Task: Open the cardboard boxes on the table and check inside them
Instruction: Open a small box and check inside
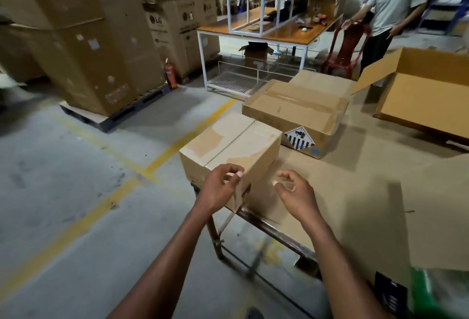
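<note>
1. Your left hand (220, 184) touches the near corner of the small sealed box (229, 147) at the worktop (355, 186) edge; fingers curled, gripping nothing.
2. Your right hand (291, 189) hovers loosely curled and empty.
3. The taped box (295, 110) is unopened; the large box (426, 90) stands open.

The small brown cardboard box (229, 146) has a shiny tape stripe down its top. Behind it, the wide flat brown cardboard box (295, 109) wears a black-and-white striped diamond sticker (299, 138). Left of it, yellow painted floor lines (177, 144) cross the grey concrete floor (76, 191).
</note>
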